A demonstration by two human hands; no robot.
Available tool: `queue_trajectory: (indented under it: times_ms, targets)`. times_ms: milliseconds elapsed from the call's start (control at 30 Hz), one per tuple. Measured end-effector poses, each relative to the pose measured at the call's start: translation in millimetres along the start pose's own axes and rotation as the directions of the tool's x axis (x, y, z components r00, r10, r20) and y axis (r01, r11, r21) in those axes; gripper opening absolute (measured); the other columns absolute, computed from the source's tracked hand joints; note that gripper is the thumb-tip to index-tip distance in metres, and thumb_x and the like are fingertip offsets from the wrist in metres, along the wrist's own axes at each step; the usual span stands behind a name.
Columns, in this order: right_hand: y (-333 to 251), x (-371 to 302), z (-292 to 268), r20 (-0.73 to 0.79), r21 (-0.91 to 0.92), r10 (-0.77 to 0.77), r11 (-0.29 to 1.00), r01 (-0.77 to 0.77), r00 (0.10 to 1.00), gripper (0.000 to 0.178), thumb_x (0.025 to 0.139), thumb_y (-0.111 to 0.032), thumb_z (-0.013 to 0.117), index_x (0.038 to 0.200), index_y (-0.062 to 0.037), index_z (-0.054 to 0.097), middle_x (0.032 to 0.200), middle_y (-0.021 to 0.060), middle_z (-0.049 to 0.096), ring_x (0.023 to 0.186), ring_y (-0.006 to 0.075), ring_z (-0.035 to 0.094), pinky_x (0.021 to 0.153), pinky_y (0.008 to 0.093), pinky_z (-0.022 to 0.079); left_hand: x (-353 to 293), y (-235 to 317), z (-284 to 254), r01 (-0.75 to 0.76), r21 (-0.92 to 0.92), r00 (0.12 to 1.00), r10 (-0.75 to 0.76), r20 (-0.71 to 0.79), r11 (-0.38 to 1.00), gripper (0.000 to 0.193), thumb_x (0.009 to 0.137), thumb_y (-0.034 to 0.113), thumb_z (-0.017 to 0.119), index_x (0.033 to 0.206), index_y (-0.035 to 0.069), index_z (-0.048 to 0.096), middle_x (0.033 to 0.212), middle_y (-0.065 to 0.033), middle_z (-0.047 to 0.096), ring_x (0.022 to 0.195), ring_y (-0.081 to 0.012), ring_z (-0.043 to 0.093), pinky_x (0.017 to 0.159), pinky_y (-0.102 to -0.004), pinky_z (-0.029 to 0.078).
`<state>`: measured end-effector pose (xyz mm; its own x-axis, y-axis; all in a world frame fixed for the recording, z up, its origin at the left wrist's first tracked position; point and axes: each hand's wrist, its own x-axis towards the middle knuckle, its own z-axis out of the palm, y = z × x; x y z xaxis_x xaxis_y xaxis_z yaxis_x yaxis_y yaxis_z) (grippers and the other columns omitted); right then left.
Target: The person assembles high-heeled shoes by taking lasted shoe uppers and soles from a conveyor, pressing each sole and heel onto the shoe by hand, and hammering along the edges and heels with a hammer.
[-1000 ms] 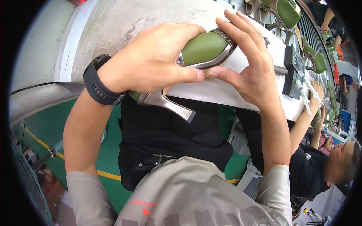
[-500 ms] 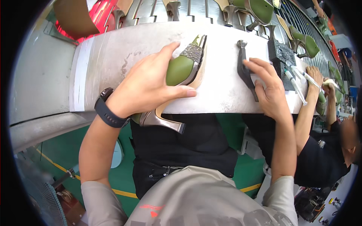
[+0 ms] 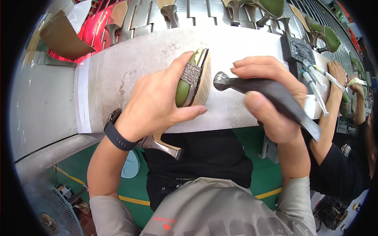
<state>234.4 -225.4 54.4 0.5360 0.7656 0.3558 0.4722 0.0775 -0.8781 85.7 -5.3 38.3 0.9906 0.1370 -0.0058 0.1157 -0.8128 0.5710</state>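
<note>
My left hand (image 3: 151, 96) is wrapped over a green high-heeled shoe (image 3: 191, 74) with a glittery band, tilted on its side on the white bench. Its sole faces right, and its metallic heel sticks out past the near edge below my wrist. My palm hides the middle of the shoe. Raised over the bench to the right, my right hand (image 3: 277, 124) grips a dark hammer (image 3: 285, 98). The hammer's round face points left toward the sole, with a gap between them, and its flat, thin end points down to the right.
A black block (image 3: 295, 51) stands at the right, with several syringes (image 3: 315, 86) beside it. Past them a co-worker's hand (image 3: 336, 72) rests on the bench. Heeled shoe parts (image 3: 169, 13) line the slatted metal conveyor (image 3: 197, 11) along the far side. A fan (image 3: 59, 214) stands lower left.
My right hand has picked the hammer up off the bench and brought it left toward the shoe. The shoe has turned a little in my left hand, showing more of its sole.
</note>
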Motion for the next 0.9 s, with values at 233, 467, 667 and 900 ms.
queue_trajectory:
  times_ms: [233, 467, 667, 900]
  targets:
    - [-27, 30, 15, 0.12, 0.09, 0.423, 0.896, -0.434, 0.898, 0.034, 0.093, -0.021, 0.071, 0.11, 0.0074, 0.068, 0.11, 0.0211, 0.075, 0.105, 0.0265, 0.072, 0.098, 0.036, 0.055, 3, 3, 1, 0.023, -0.021, 1.0, -0.023, -0.021, 1.0, 0.098, 0.072, 0.03, 0.091, 0.153, 0.003, 0.043, 0.108, -0.0266, 0.071, 0.096, -0.0466, 0.071, 0.081, -0.0469, 0.057]
    - [-25, 22, 20, 0.182, 0.098, 0.415, 0.894, -0.436, 0.891, 0.029, 0.09, -0.011, 0.07, 0.111, 0.0087, 0.066, 0.113, 0.0237, 0.075, 0.108, 0.0261, 0.072, 0.1, 0.0379, 0.054, 3, -4, 3, -0.017, -0.057, 0.999, 0.015, -0.039, 0.998, 0.098, 0.07, 0.029, 0.093, 0.15, 0.0, 0.044, 0.102, -0.024, 0.07, 0.089, -0.0445, 0.071, 0.077, -0.0475, 0.057]
    - [-5, 41, 22, 0.052, 0.076, 0.349, 0.933, -0.352, 0.936, 0.028, 0.096, -0.014, 0.065, 0.111, 0.0097, 0.065, 0.109, 0.0245, 0.076, 0.102, 0.0255, 0.074, 0.095, 0.036, 0.058, 1, 1, -3, -0.025, -0.05, 1.0, 0.024, -0.016, 0.998, 0.101, 0.068, 0.026, 0.095, 0.151, 0.0, 0.043, 0.104, -0.0229, 0.071, 0.091, -0.0444, 0.07, 0.079, -0.0483, 0.056]
    - [14, 62, 21, -0.048, 0.353, 0.491, 0.823, -0.445, 0.87, 0.024, 0.095, -0.017, 0.074, 0.109, 0.0024, 0.073, 0.097, 0.0088, 0.078, 0.09, 0.0142, 0.074, 0.08, 0.0274, 0.058, 0, -3, -1, -0.007, -0.096, 1.0, 0.004, -0.031, 0.995, 0.101, 0.07, 0.031, 0.094, 0.152, 0.004, 0.043, 0.101, -0.0238, 0.07, 0.09, -0.0454, 0.069, 0.078, -0.0488, 0.056]
